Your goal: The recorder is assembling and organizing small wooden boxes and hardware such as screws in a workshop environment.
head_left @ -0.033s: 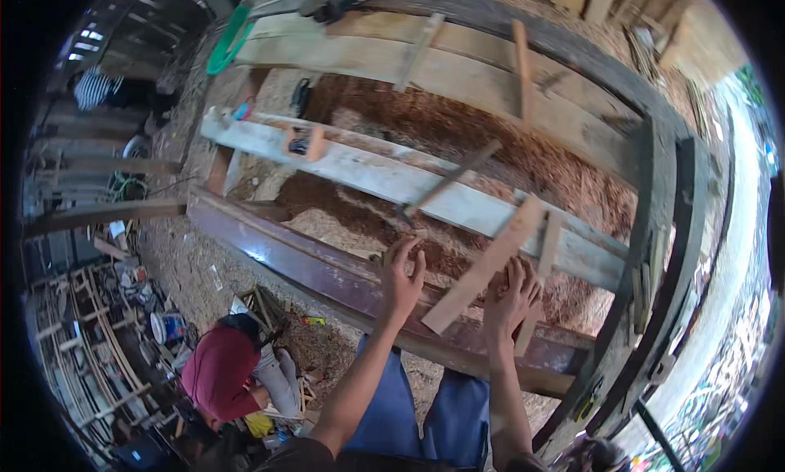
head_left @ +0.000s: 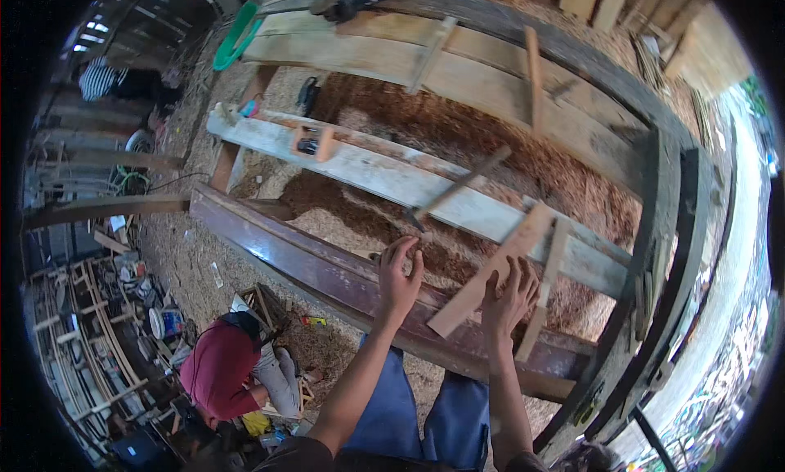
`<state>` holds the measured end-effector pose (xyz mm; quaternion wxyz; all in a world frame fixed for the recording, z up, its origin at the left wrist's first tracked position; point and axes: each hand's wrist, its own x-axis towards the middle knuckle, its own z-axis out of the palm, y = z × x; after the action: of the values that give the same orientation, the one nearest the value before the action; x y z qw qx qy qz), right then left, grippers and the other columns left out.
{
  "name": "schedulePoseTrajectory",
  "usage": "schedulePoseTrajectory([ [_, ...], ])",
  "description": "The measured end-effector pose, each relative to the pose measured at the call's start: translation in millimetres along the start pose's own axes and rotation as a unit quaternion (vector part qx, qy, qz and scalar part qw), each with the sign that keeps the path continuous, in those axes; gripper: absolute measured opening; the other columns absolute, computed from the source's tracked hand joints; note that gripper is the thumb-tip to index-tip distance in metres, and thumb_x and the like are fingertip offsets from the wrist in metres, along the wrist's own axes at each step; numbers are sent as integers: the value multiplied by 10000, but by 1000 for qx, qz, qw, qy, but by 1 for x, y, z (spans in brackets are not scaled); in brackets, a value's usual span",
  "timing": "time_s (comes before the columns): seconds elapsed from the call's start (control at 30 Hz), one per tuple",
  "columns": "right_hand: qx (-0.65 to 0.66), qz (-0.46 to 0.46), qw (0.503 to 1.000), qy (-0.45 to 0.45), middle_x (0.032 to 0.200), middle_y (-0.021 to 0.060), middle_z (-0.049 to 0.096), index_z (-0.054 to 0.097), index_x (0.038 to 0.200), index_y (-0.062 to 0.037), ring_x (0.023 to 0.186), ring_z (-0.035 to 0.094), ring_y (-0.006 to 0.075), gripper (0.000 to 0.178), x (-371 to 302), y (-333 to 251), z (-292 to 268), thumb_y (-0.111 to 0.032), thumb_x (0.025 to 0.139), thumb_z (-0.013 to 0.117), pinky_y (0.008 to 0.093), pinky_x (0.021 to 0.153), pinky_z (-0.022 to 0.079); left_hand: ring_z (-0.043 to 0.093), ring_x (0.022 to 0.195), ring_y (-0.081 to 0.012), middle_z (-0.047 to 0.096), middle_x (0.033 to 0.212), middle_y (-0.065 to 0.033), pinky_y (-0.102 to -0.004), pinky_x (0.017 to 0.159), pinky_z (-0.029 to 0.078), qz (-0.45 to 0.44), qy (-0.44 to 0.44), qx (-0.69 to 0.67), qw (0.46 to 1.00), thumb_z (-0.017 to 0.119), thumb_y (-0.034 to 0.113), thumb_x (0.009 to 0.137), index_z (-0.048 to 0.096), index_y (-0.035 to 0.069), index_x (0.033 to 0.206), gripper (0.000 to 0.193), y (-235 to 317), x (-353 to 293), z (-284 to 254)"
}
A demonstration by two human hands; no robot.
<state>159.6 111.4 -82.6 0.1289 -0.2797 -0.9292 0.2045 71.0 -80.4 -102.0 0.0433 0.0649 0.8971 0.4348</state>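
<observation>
My left hand [head_left: 398, 282] hovers above the near purplish-brown beam [head_left: 327, 280], its fingers curved and the thumb apart from them. I make out nothing held in it. Just beyond its fingertips lies the dark head of a hammer [head_left: 462, 182], whose wooden handle slants across the white plank [head_left: 376, 171]. My right hand [head_left: 509, 302] has its fingers bent and spread over the gap between a flat wooden board [head_left: 482, 280] and a narrower wood strip [head_left: 546, 284]. Both pieces lie slanting across the near beam and the white plank. Whether the right fingers touch the board is unclear.
A wooden block-shaped tool [head_left: 312, 142] stands on the white plank. Farther back are wide pale boards [head_left: 482, 63] and a green ring [head_left: 237, 37]. Dark upright posts [head_left: 654, 227] stand at right. A person in a red top [head_left: 219, 366] crouches at lower left.
The beams, boards and hammer sit slightly farther right and lower in view. My left hand has hardly moved; the right fingers have spread a little.
</observation>
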Motion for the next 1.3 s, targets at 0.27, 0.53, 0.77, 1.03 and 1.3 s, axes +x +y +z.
schedulePoseTrajectory([
  [0.27, 124, -108, 983, -75, 1370, 185, 549, 626, 1306, -120, 1281, 501, 387, 404, 18, -167, 105, -111, 911, 709, 540, 1114, 329, 441, 1357, -432, 437, 1493, -253, -595, 1097, 362, -9, 155, 180, 971, 672, 448, 973, 413, 72, 1506, 703, -152, 123, -126],
  [0.53, 130, -74, 982, -119, 1300, 184, 577, 627, 1293, -82, 1272, 494, 370, 372, 17, -279, 182, -154, 935, 700, 519, 1097, 337, 375, 1396, -450, 428, 1486, -263, -605, 1120, 312, 9, 135, 120, 984, 834, 635, 727, 260, -17, 1566, 1208, -224, 235, -144],
  [0.77, 101, -120, 983, -99, 1194, 129, 631, 669, 1239, -89, 1148, 540, 341, 388, 65, -321, 145, -151, 865, 752, 485, 1036, 371, 452, 1284, -392, 532, 1347, -189, -550, 1138, 267, 86, 73, 4, 994, 925, 436, 617, 389, 7, 1477, 1101, -155, 155, -159],
  [1.03, 68, -149, 979, -120, 1088, 59, 678, 730, 1123, -134, 1118, 573, 284, 377, 30, -245, 70, -158, 751, 783, 465, 1032, 348, 437, 1399, -307, 511, 1450, -154, -567, 1207, 169, 90, -70, -22, 993, 926, 426, 615, 439, 94, 1453, 1024, -72, 72, -141],
  [1.3, 149, -84, 978, -120, 1116, 89, 696, 690, 1183, -90, 1112, 602, 315, 414, 8, -125, 7, -116, 778, 772, 431, 997, 423, 428, 1390, -386, 482, 1469, -194, -598, 1192, 202, 182, -136, -9, 974, 951, 476, 606, 374, 88, 1448, 1092, -14, 10, -54],
])
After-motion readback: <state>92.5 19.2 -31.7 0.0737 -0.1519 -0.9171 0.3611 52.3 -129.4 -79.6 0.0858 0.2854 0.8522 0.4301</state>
